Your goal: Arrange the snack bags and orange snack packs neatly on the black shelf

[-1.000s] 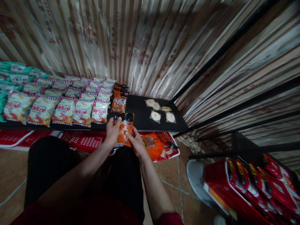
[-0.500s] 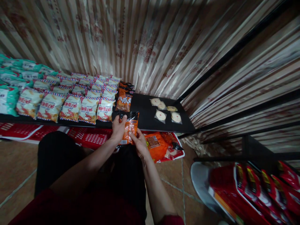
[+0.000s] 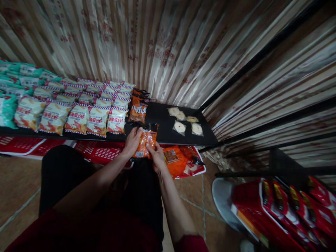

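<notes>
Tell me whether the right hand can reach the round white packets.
Likely yes: the way over the shelf to the round packets looks free, though the right hand holds an orange bag.

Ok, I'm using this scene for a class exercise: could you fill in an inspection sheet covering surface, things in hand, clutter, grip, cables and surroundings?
Surface: black shelf, partly covered with goods.
Things in hand: orange packet with a barcode, by the shelf's front edge; whether it touches the shelf cannot be told.
Clutter: white packets in rows, teal packets at far left, similar orange packets behind the hands, pale round wrapped items lying flat; red baskets below.
Grip: left hand and right hand both hold the orange packet.
Cables: nothing seen.
Surroundings: striped curtain behind, tiled floor, red packets at right.
</notes>
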The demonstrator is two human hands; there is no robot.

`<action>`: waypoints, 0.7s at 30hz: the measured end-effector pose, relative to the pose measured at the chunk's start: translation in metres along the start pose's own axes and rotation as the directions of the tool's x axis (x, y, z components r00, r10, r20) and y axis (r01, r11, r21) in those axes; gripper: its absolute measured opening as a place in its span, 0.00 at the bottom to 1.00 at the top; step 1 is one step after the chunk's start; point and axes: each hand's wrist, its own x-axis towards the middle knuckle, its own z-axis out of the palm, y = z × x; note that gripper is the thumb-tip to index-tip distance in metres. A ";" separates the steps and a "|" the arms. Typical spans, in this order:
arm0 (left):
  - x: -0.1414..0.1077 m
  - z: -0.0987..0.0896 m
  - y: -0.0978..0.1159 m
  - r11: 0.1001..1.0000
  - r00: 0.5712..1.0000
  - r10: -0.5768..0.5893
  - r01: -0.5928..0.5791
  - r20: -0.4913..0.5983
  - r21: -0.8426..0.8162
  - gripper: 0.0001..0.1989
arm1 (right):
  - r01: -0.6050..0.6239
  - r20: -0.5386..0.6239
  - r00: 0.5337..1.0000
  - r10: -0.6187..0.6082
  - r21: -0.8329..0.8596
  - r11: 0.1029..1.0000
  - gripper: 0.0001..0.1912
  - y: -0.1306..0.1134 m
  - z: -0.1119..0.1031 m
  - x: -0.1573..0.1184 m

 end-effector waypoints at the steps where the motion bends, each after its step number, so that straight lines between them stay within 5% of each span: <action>1: -0.002 -0.001 -0.001 1.000 1.000 0.003 -0.003 0.020 0.012 0.16 | 0.002 -0.016 1.000 -0.002 0.002 1.000 0.20 -0.001 0.001 0.001; 9: -0.019 -0.013 -0.023 1.000 0.990 0.012 -0.016 0.142 0.027 0.27 | 0.023 -0.089 0.996 -0.021 0.027 0.999 0.21 -0.001 0.005 0.012; 21: -0.018 -0.010 -0.020 0.997 0.988 0.065 -0.058 0.142 -0.052 0.23 | 0.012 0.127 0.992 -0.009 -0.020 1.000 0.28 -0.011 -0.005 0.002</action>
